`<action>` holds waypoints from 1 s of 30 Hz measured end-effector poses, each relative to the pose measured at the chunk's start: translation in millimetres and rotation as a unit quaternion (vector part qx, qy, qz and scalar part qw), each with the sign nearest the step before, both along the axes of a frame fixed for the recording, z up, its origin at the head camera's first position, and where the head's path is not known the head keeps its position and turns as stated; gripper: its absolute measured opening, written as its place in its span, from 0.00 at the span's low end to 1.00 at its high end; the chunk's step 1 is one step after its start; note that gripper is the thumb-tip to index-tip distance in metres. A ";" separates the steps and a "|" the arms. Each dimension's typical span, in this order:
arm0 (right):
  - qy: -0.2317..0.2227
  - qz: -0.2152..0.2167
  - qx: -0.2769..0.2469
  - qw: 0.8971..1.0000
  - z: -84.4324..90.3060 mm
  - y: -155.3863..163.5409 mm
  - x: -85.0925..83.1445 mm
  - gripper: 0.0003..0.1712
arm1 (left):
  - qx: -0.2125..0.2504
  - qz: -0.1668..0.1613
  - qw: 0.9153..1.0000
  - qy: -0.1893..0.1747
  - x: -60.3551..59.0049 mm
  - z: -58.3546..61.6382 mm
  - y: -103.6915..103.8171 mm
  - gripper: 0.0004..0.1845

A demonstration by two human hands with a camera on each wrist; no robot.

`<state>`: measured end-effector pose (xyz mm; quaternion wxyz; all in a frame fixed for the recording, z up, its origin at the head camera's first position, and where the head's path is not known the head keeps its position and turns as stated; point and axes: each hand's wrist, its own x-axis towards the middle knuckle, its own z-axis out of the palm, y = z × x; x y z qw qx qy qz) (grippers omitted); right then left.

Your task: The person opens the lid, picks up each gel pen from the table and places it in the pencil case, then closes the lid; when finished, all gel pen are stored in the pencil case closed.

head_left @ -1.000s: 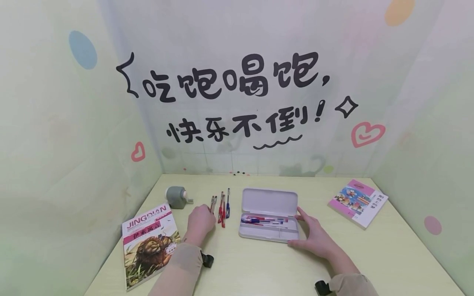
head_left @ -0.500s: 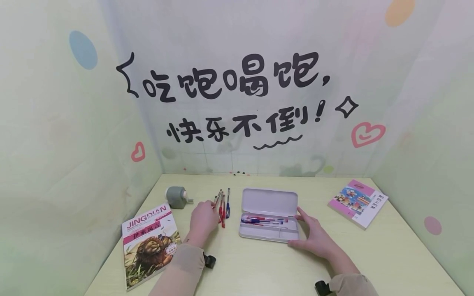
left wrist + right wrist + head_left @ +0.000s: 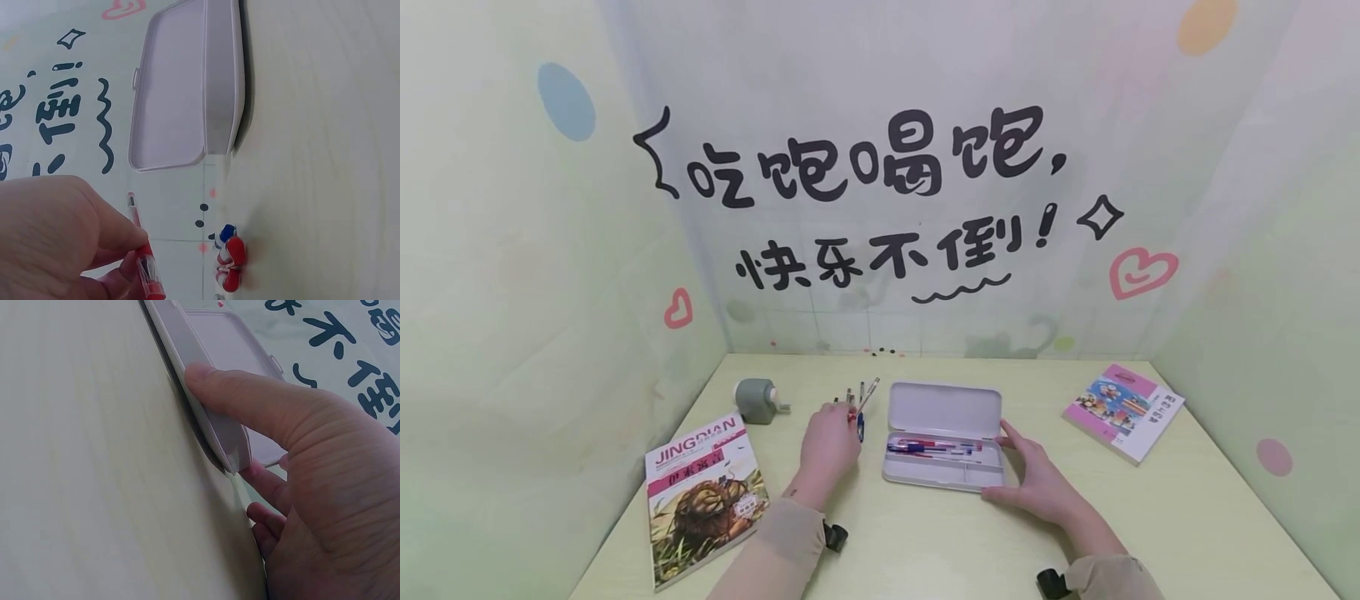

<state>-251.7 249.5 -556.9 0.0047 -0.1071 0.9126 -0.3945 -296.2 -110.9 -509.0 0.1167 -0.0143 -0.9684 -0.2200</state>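
Observation:
My left hand [image 3: 831, 450] pinches a red pen [image 3: 150, 275] with a clear barrel, raised and tilted just above the table in the left wrist view. Beside that hand lie a blue pen [image 3: 861, 427] and red pens [image 3: 234, 251], partly hidden behind the fingers in the head view. An opened pale lilac pencil case [image 3: 945, 408] stands in the middle with its lid tipped back. Several red and blue pens [image 3: 917, 447] lie in its long compartment. At the case's right end, my right hand [image 3: 1045, 483] grips it, thumb [image 3: 219, 384] along the front wall and fingers behind.
A grey pencil sharpener [image 3: 756, 402] with a crank stands at the back left. In front of it lies a book with a lion cover [image 3: 707, 500]. A pink and white book [image 3: 1123, 412] lies at the back right. Printed walls enclose the table [image 3: 940, 550].
My left hand has moved right across the loose pens, and a red pen now sticks up tilted from its fingers. The right hand and the pencil case stay in place.

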 end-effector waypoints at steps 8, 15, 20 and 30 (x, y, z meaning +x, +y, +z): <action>-0.003 0.001 0.002 1.000 2.6 -1.9 1.4 0.78 | -0.013 -0.052 0.998 0.021 6.0 -2.1 17.7 0.13; 0.000 0.002 0.004 1.000 3.1 -3.0 1.1 0.78 | -0.036 -0.091 0.995 0.021 11.6 -2.2 36.7 0.15; -0.010 0.001 0.003 1.000 3.9 -1.9 0.8 0.78 | -0.059 -0.103 0.993 0.014 15.2 -4.1 49.0 0.15; -0.006 0.000 0.003 1.000 2.2 -1.7 0.0 0.78 | -0.083 -0.156 0.984 0.031 19.4 -12.4 60.2 0.10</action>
